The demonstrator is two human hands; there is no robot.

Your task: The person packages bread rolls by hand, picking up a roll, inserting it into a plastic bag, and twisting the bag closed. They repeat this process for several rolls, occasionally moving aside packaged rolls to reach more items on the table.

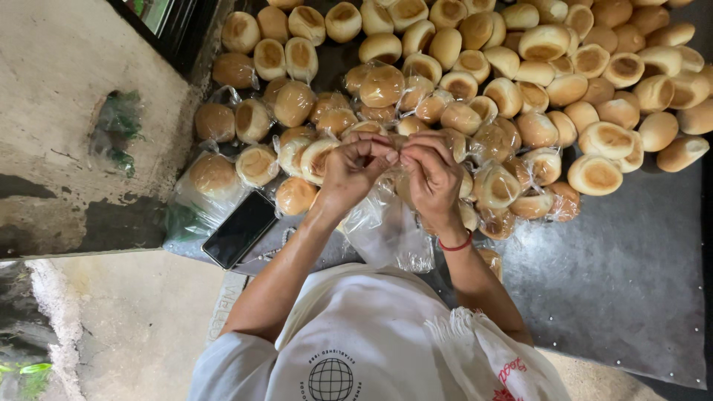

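A dark metal counter (624, 282) beside a concrete wall carries heaped buns (564, 82). Just nearside of the buns, my left hand (353, 171) and right hand (433, 177) pinch shut the top of a clear plastic bag (386, 234). The bag hangs lengthwise toward me, its mouth pointing at the buns.

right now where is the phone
In the head view the black phone lies at the table's near-left edge, beside bagged buns, left of the left hand.

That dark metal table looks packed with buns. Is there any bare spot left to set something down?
Yes: the table is bare on the right side, below the loose buns and beside the right hand. The rest is crowded: wrapped buns fill the middle, and a phone lies by the left hand.
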